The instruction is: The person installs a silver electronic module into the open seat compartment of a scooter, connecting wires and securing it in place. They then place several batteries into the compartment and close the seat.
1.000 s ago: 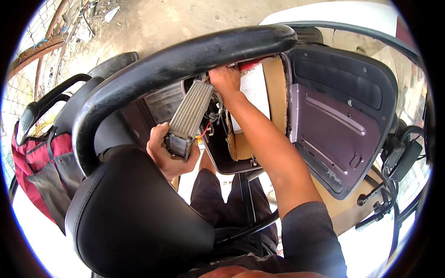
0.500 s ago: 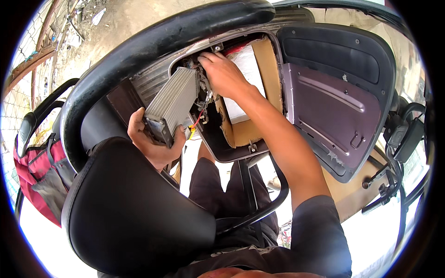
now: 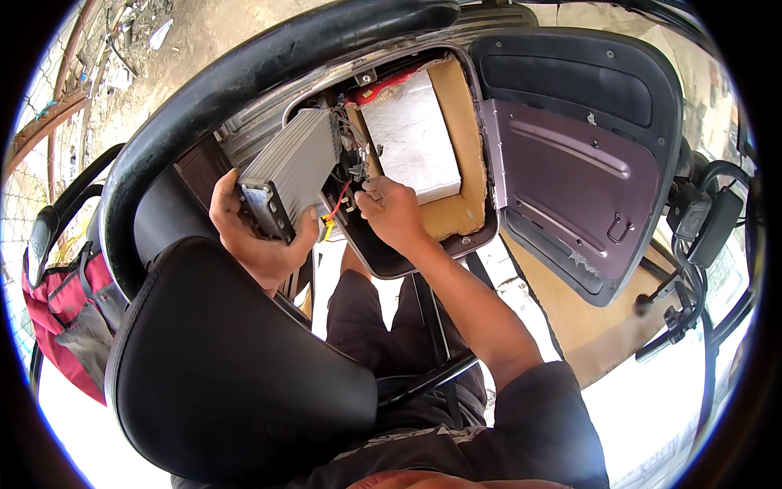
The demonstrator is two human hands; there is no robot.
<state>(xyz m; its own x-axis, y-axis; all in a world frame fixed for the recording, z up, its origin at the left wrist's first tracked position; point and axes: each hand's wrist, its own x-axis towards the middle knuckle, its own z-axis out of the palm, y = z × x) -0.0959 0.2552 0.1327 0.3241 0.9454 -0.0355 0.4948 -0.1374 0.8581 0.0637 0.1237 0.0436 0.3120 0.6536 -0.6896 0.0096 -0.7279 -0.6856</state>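
Head view: nearest is a black padded seat (image 3: 244, 367), below and left of the open compartment (image 3: 376, 248). Left of that compartment, the left hand (image 3: 262, 248) grasps the near end of a grey ribbed metal unit (image 3: 299, 159), thumb on one side and fingers on the other; the unit slants so that its far end reaches the compartment's left edge. A firm, level grip there would spare the wires its weight. The right hand (image 3: 393, 213) is over the compartment's near left part, fingers bent together beside a wire bundle (image 3: 357, 159); whether they pinch anything, I cannot tell. Handling plugs by their housings rather than tugging seems the better way, above all with the thin red wire (image 3: 341, 198) and yellow connector (image 3: 328, 222) at the compartment's left edge. Inside the compartment's right part, a white-topped block (image 3: 411, 134) sits beside a cardboard lining (image 3: 471, 163), whose edges are best kept off the wires. Right of the compartment, its lid (image 3: 586, 163) stands open
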